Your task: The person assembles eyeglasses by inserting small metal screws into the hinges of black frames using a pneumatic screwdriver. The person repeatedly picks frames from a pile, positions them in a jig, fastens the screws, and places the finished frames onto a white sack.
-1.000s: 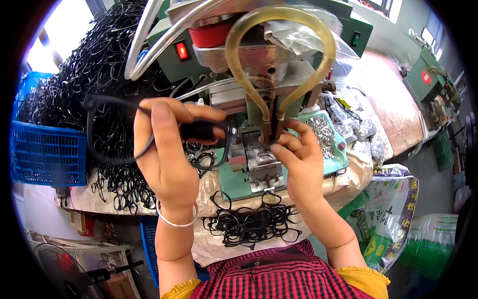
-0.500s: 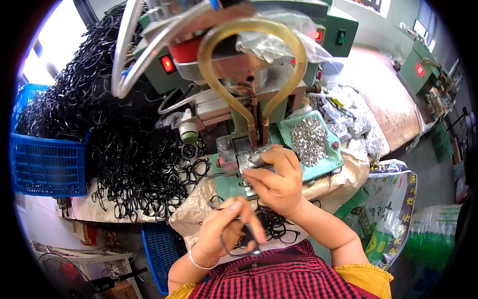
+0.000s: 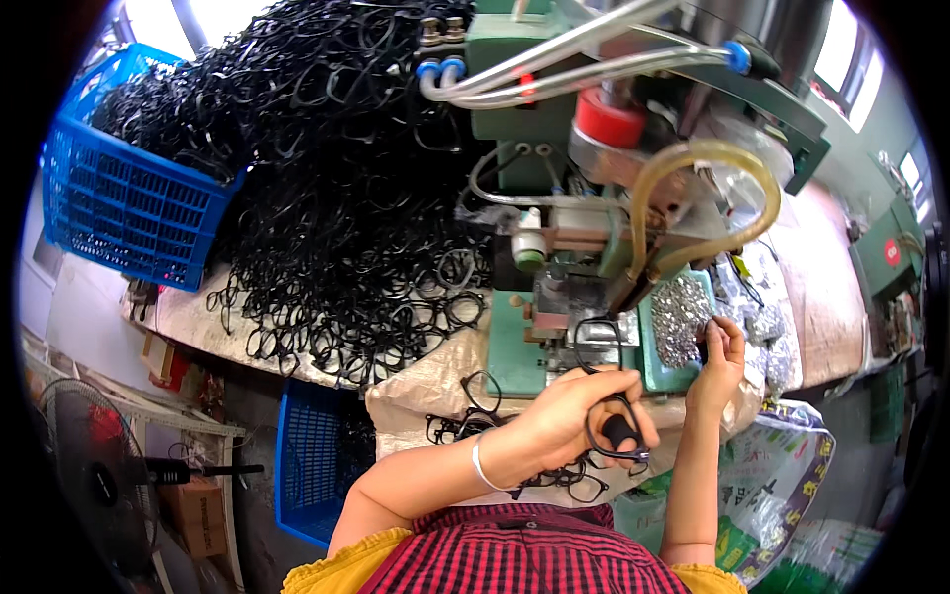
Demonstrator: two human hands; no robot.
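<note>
My left hand point(image 3: 589, 411) is closed round a black eyeglass frame point(image 3: 591, 436), one rim pointing up toward the machine and the other hanging by my fingers. A dark, stubby thing also shows among those fingers; I cannot make out what it is. My right hand point(image 3: 720, 364) is at the right side of a green tray point(image 3: 648, 368) heaped with small silvery metal parts point(image 3: 681, 322). Its fingers are bent and drawn together; whatever they pinch is hidden. Left of the tray is the green press machine's metal fixture point(image 3: 554, 322), under a looped yellowish tube point(image 3: 762, 173).
A large heap of black eyeglass frames point(image 3: 346, 228) covers the bench on the left, beside a blue crate point(image 3: 129, 208). More frames point(image 3: 475, 421) lie before me. Another blue crate point(image 3: 307, 465) and a fan point(image 3: 94, 475) stand lower left. Plastic bags point(image 3: 782, 495) are at lower right.
My right hand has left the machine's fixture for the tray of metal parts. My left hand has moved right and up with the eyeglass frame. The view has shifted left.
</note>
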